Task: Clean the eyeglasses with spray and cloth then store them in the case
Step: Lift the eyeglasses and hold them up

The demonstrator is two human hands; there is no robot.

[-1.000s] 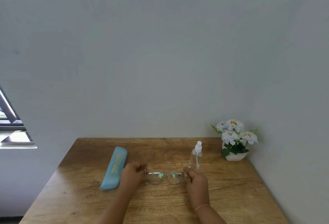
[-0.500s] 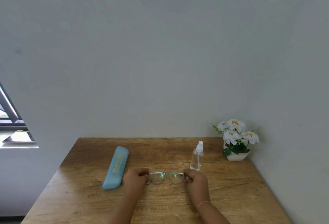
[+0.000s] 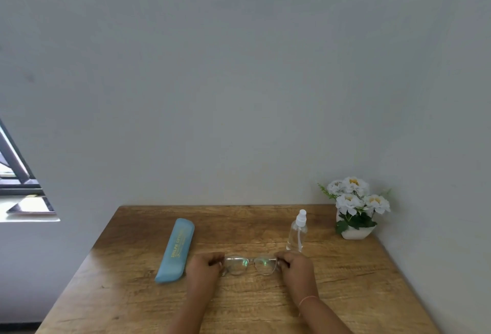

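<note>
The clear-framed eyeglasses [image 3: 250,265] are pinched at their outer ends by the curled left hand [image 3: 205,267] and right hand [image 3: 297,267], forearms stretched over the wooden surface [image 3: 372,280].

Both ends of the eyeglasses [image 3: 249,265] vanish under the curled fingers of the left grip [image 3: 205,267] and right grip [image 3: 297,267], so the temples can't be seen at all. The yellow print on the blue case [image 3: 175,250] is too small and soft to read properly. Both forearms [image 3: 194,307] and the tabletop [image 3: 372,293] get chopped off by the bottom edge, and the window [image 3: 18,190] runs off the left edge.
</note>
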